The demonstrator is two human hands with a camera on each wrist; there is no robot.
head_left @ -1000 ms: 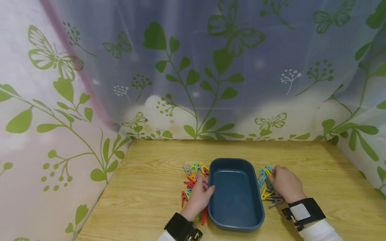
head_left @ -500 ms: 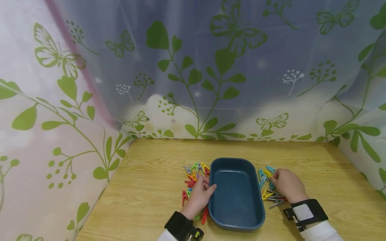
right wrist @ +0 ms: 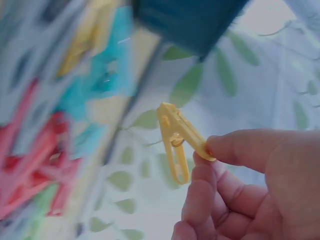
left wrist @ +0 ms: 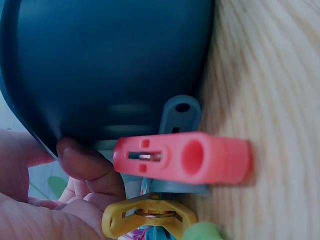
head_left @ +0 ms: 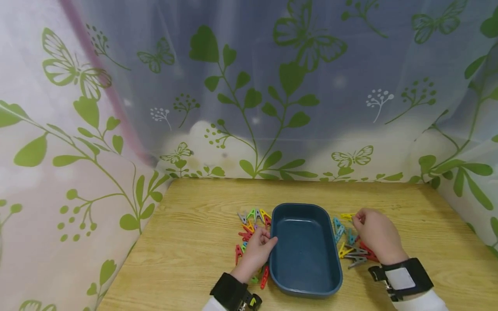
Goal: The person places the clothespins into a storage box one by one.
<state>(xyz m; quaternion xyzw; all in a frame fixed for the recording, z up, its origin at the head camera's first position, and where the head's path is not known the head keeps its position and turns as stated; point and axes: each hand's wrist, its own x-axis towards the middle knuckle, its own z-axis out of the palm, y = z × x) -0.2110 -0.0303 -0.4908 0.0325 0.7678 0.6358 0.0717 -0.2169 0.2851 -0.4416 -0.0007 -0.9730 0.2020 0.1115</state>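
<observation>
A dark blue rectangular basin (head_left: 305,285) stands on the wooden table. My left hand (head_left: 256,250) grips its left rim between thumb and fingers; the left wrist view shows a fingertip curled over the basin's edge. Close to that hand are a red clothespin (left wrist: 185,157) and a yellow one. My right hand (head_left: 377,233), to the right of the basin, pinches one leg of a yellow clothespin (right wrist: 180,135) between thumb and index finger. In the right wrist view this clothespin hangs in the air, away from the pile of blue, red and grey clothespins (right wrist: 40,165).
Several mixed-colour clothespins (head_left: 246,235) lie along the basin's left side, partly hidden by the left hand. Another group, with a blue clothespin (head_left: 338,229) among them, lies along its right side. A leaf-patterned curtain (head_left: 249,108) borders the table (head_left: 186,242) at the back and sides.
My right hand has lifted the yellow clothespin up and away from the right-hand pile, uncovering red clothespins there. The left hand stays on the basin's rim.
</observation>
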